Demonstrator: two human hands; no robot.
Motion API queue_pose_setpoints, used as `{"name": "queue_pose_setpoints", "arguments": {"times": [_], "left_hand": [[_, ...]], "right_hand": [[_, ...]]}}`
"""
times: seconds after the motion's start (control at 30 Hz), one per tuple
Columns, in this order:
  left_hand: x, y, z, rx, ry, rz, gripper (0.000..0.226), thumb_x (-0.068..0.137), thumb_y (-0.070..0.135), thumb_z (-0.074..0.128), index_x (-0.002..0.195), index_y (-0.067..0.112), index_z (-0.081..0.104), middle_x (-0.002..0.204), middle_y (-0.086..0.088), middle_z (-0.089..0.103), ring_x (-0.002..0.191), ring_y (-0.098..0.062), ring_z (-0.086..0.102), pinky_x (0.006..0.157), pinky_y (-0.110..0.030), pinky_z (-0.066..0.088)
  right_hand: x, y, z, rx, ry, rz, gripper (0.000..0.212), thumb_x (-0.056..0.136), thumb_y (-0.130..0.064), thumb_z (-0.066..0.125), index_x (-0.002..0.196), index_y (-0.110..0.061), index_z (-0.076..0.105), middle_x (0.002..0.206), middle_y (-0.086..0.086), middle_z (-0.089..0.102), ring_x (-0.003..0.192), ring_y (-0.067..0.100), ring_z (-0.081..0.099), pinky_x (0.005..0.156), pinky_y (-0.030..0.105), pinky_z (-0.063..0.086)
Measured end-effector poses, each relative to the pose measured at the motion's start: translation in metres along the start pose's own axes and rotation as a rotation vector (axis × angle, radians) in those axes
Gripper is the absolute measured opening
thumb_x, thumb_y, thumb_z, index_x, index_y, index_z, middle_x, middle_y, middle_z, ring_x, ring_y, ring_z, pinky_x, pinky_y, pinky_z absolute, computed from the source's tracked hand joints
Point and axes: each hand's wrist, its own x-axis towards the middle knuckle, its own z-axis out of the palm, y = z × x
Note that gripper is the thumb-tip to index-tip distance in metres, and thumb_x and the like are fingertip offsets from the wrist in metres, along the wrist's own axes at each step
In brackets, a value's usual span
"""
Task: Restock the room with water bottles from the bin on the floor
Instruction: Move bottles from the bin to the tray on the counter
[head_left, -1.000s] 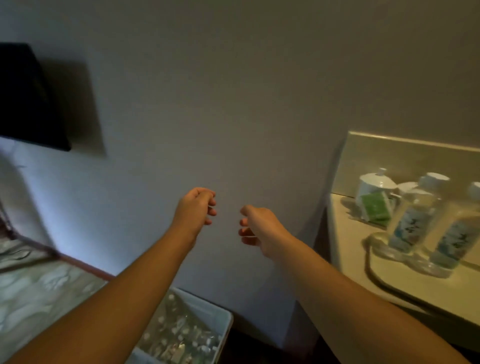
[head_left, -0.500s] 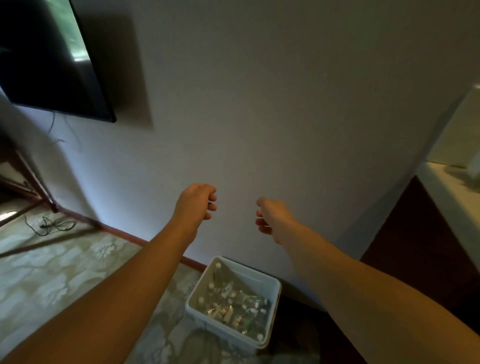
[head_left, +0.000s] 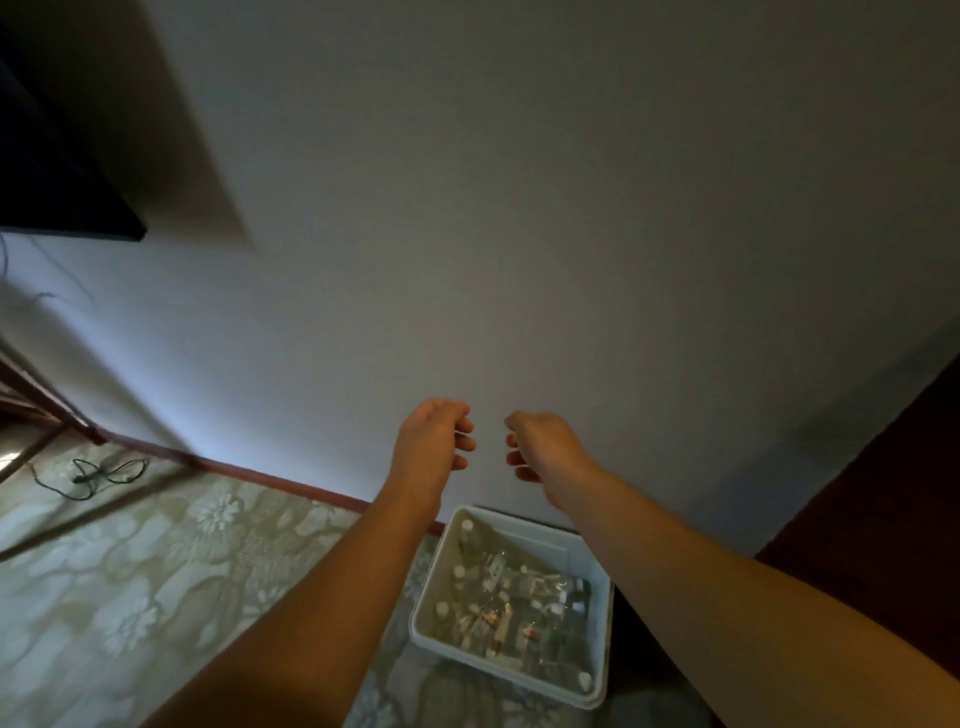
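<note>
The water bottles (head_left: 511, 603) lie jumbled in a white plastic bin (head_left: 597, 577) that stands on the floor against the foot of the wall, low and right of centre in the head view; only white caps and scraps of label read clearly, and how many bottles there are cannot be told in the dim light. The left forearm crosses the bin's near left corner and hides part of its rim. Both arms reach forward above the bin, well clear of it. The left hand (head_left: 431, 441) and the right hand (head_left: 543, 447) hang side by side with a small gap between them, the grip of each loosely curled and holding nothing (the fingertips turn inward toward each other, and neither touches the wall). The floor is covered by a pale carpet (head_left: 130, 582) with a large flower pattern, edged by a reddish-brown skirting board (head_left: 270, 475) along the plain light wall (head_left: 519, 234). A thin dark cable (head_left: 91, 475) lies looped on the carpet at the left. At the upper left a dark flat screen (head_left: 47, 171) is cut off by the frame edge. At the right a dark brown panel (head_left: 883, 493) rises, too shadowed to identify further.
</note>
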Motion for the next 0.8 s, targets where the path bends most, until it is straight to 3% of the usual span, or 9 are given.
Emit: {"name": "queue_pose_setpoints", "arguments": {"times": [0.13,0.33,0.57,0.8], "left_hand": [[0.043,-0.037,0.008,-0.007,-0.03,-0.042,0.013,0.091,0.022,0.057,0.089,0.017,0.068,0.071,0.003,0.067,0.059,-0.009,0.064,0.057,-0.028,0.053],[0.116,-0.141,0.016,-0.004,-0.053,-0.113,0.015,0.089,0.027,0.056,0.084,0.022,0.069,0.066,0.009,0.068,0.066,-0.013,0.065,0.06,-0.032,0.05],[0.211,-0.345,0.049,0.048,-0.186,-0.074,0.017,0.086,0.025,0.052,0.085,0.022,0.069,0.067,0.01,0.067,0.063,-0.009,0.064,0.059,-0.03,0.05],[0.3,-0.559,0.087,0.377,-0.427,-0.084,0.018,0.093,0.025,0.055,0.083,0.026,0.07,0.078,0.003,0.07,0.063,-0.009,0.065,0.058,-0.027,0.05]], "right_hand": [[0.041,0.032,0.003,-0.001,0.026,0.031,0.02,0.096,-0.021,0.052,0.078,-0.014,0.057,0.076,0.004,0.058,0.065,0.018,0.056,0.058,0.029,0.047],[0.129,0.121,0.018,0.023,0.1,0.196,0.018,0.093,-0.017,0.052,0.077,-0.014,0.059,0.076,0.008,0.06,0.069,0.022,0.057,0.064,0.035,0.049],[0.258,0.282,0.07,-0.023,0.16,0.127,0.019,0.086,-0.021,0.049,0.071,-0.01,0.047,0.074,0.007,0.055,0.064,0.021,0.053,0.059,0.034,0.044],[0.383,0.46,0.106,-0.103,0.114,0.122,0.019,0.09,-0.022,0.05,0.074,-0.016,0.059,0.078,0.01,0.062,0.066,0.024,0.059,0.062,0.035,0.048]]}}
